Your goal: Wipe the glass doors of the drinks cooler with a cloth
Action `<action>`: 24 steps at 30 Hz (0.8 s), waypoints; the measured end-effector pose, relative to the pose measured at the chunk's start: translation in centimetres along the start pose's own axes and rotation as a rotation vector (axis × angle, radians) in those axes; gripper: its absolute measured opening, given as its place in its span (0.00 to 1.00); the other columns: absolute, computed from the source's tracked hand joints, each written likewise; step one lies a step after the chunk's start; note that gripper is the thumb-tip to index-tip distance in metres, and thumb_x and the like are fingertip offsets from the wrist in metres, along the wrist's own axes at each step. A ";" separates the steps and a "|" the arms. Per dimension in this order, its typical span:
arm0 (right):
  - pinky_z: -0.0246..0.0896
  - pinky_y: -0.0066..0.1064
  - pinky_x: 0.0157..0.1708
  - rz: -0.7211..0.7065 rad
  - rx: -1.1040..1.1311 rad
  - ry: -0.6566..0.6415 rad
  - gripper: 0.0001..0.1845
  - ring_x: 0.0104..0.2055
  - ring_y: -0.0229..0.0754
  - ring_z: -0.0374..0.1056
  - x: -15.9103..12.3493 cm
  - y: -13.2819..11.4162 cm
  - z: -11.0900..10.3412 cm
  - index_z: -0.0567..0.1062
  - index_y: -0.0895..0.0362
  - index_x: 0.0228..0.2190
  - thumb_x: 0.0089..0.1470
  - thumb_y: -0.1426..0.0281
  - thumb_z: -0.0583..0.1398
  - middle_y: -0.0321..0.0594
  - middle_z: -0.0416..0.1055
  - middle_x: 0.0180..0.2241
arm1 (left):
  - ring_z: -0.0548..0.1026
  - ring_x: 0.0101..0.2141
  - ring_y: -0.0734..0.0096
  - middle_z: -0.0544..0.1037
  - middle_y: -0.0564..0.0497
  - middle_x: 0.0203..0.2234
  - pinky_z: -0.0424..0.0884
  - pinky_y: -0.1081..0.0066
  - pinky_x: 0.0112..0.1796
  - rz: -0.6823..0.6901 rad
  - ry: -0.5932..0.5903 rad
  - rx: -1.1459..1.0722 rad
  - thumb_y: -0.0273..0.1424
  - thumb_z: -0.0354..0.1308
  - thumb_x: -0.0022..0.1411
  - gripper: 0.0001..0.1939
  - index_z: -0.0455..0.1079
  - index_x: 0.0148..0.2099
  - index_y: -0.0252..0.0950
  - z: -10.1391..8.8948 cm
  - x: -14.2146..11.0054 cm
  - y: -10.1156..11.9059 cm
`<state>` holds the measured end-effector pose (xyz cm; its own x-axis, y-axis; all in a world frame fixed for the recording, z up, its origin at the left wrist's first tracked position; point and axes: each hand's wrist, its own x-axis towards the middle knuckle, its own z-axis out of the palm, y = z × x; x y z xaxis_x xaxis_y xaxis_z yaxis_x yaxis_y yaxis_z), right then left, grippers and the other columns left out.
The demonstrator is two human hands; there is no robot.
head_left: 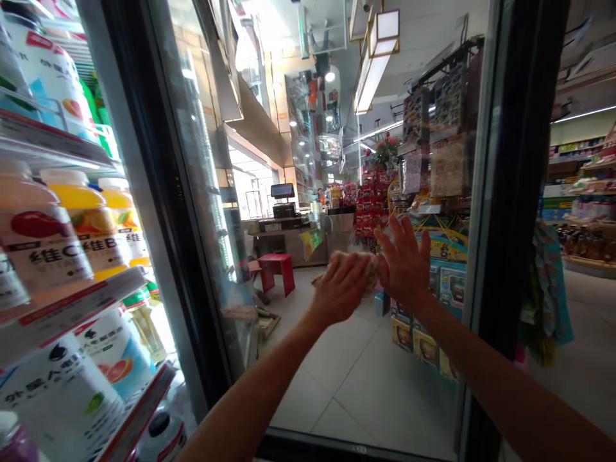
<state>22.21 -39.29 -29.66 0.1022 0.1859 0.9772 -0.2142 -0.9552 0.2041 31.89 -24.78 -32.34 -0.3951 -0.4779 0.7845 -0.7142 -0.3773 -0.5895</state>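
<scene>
My left hand presses a crumpled beige cloth against the glass door, near the middle of the pane. Its fingers lie over the cloth and cover most of it. Just to the right, my right hand is open with its fingers spread, at the glass and holding nothing. Its thumb side is close beside the cloth; I cannot tell whether they touch. A black frame borders the pane.
On the left, lit cooler shelves hold several drink bottles. Through the glass appear a red stool, a checkout counter and boxed goods. Blue-green packets hang right of the door, with store shelves behind.
</scene>
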 end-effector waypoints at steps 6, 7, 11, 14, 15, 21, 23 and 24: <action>0.33 0.49 0.60 -0.011 -0.005 0.015 0.25 0.64 0.45 0.42 0.0 0.0 -0.2 0.61 0.53 0.54 0.54 0.71 0.49 0.43 0.51 0.61 | 0.46 0.62 0.60 0.53 0.39 0.61 0.52 0.54 0.58 -0.438 0.189 0.154 0.28 0.49 0.60 0.30 0.47 0.64 0.33 -1.8 -9.4 -5.6; 0.33 0.50 0.60 -0.014 -0.006 0.019 0.25 0.64 0.45 0.42 0.0 -0.1 -0.2 0.61 0.54 0.54 0.54 0.71 0.49 0.44 0.51 0.61 | 0.46 0.62 0.61 0.51 0.39 0.61 0.52 0.54 0.58 -0.575 0.266 0.200 0.28 0.48 0.61 0.29 0.47 0.63 0.34 -2.2 -11.4 -7.2; 0.32 0.50 0.60 -0.007 0.006 0.016 0.26 0.65 0.46 0.40 -0.1 -0.2 0.0 0.60 0.54 0.55 0.53 0.70 0.50 0.44 0.49 0.62 | 0.42 0.62 0.58 0.47 0.38 0.62 0.49 0.46 0.57 -0.785 0.367 0.233 0.28 0.47 0.62 0.28 0.47 0.63 0.34 -2.2 -13.3 -8.0; 0.33 0.50 0.60 0.006 0.000 0.017 0.26 0.65 0.47 0.41 -0.1 -0.2 0.2 0.60 0.53 0.55 0.53 0.71 0.51 0.44 0.50 0.62 | 0.42 0.62 0.58 0.50 0.41 0.62 0.49 0.49 0.58 -0.475 0.190 0.127 0.27 0.48 0.60 0.31 0.46 0.64 0.35 -0.7 -9.3 -2.7; 0.33 0.51 0.60 0.004 -0.004 0.020 0.26 0.64 0.47 0.42 -0.2 -0.1 0.1 0.60 0.53 0.54 0.53 0.70 0.51 0.45 0.51 0.61 | 0.44 0.62 0.59 0.53 0.43 0.61 0.49 0.52 0.59 -0.319 0.098 0.079 0.27 0.48 0.59 0.30 0.47 0.64 0.35 -0.2 -7.8 -0.7; 0.34 0.49 0.60 -0.027 0.021 0.018 0.26 0.64 0.46 0.44 -0.5 0.1 -0.2 0.60 0.54 0.55 0.52 0.71 0.51 0.46 0.54 0.60 | 0.47 0.62 0.61 0.58 0.45 0.59 0.50 0.57 0.59 -0.184 0.041 0.049 0.28 0.48 0.59 0.28 0.52 0.62 0.36 -0.2 -8.6 0.6; 0.34 0.50 0.60 -0.022 0.034 0.026 0.26 0.64 0.46 0.44 -0.8 -0.1 -0.3 0.59 0.54 0.55 0.53 0.71 0.51 0.45 0.53 0.60 | 0.45 0.62 0.60 0.52 0.42 0.61 0.50 0.55 0.59 -0.376 0.144 0.105 0.27 0.48 0.59 0.30 0.48 0.63 0.35 -1.0 -11.1 -2.6; 0.34 0.50 0.60 -0.022 0.038 0.027 0.26 0.64 0.46 0.44 -0.9 -0.2 -0.4 0.59 0.54 0.55 0.53 0.71 0.50 0.46 0.53 0.60 | 0.44 0.62 0.59 0.50 0.40 0.62 0.50 0.53 0.59 -0.497 0.212 0.139 0.27 0.48 0.60 0.30 0.47 0.64 0.35 -1.3 -12.1 -4.2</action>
<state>21.82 -39.16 -30.60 0.0800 0.2126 0.9739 -0.1753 -0.9588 0.2237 38.89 -16.40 -39.14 -0.1484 -0.0508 0.9876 -0.7668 -0.6247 -0.1473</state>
